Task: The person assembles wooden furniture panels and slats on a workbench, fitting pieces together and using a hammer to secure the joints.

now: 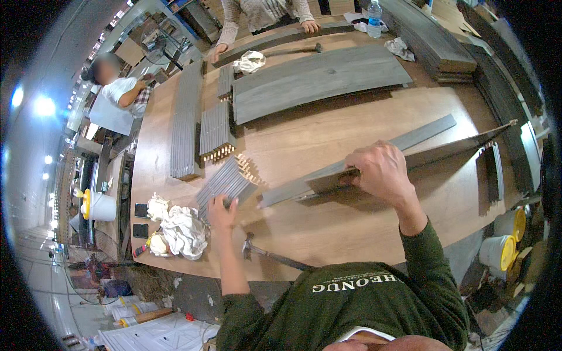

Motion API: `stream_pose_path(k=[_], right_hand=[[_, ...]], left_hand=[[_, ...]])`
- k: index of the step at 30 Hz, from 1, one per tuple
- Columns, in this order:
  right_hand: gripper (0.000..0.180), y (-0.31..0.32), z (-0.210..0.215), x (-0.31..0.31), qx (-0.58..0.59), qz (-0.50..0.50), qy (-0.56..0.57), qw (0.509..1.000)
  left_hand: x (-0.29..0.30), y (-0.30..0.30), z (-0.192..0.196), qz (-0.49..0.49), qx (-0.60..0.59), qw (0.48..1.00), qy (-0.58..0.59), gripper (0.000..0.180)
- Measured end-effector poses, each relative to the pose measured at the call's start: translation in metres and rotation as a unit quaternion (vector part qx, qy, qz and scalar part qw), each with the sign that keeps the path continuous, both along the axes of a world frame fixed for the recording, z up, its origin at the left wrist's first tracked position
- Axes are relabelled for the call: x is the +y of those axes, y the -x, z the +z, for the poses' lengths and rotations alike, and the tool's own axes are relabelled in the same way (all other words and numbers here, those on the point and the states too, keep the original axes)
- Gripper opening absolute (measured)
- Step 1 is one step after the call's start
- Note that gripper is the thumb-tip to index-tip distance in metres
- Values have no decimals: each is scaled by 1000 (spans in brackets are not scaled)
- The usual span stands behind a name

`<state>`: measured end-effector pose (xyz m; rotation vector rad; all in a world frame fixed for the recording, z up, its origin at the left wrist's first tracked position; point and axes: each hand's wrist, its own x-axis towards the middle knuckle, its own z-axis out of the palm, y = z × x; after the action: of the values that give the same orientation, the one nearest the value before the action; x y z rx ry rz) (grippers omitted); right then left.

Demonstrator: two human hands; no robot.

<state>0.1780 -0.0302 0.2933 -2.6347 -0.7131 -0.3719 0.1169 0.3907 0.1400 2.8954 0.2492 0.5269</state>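
Observation:
My right hand (380,169) is closed round the upper edge of a long dark grey board (436,153), which stands tilted on its edge over the table. Behind it a second grey board (424,131) lies flat, running from the centre toward the far right. My left hand (222,216) is at the near end of a bundle of narrow grey slats (225,184), its fingers curled together; a small dark thing shows between thumb and fingers, too little to name. Pale wooden dowels (249,169) stick out of the slats' far end.
A hammer (272,254) lies at the table's near edge, right of white cloths (184,231). More slat stacks (187,123) and a wide grey panel (316,82) lie farther back. Across the table, another person's hands (310,26) rest on a board. A water bottle (374,17) stands far right.

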Motion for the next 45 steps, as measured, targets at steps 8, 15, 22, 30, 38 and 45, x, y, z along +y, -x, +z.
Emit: stream_pose_path(k=[8,15,22,30,38,45], right_hand=[[11,-19,3,-2,91,58,99,989],[19,-28,-8,6,1,33,89,995],[29,-65,-16,1,107,-50,187,975],[38,-53,-7,-9,100,31,182,978],[27,-12,5,30,100,41,105,989],[25,-6,23,45,92,26,81,992]], left_hand=[[-41,54,-4,28,78,995,-63,28],[-9,41,2,31,28,997,-69,29],[-74,45,57,-16,256,960,-110,63],[-33,40,-39,-59,101,969,216,79],[-73,32,53,-17,-165,672,722,67],[-138,6,68,-105,-191,590,778,49]])
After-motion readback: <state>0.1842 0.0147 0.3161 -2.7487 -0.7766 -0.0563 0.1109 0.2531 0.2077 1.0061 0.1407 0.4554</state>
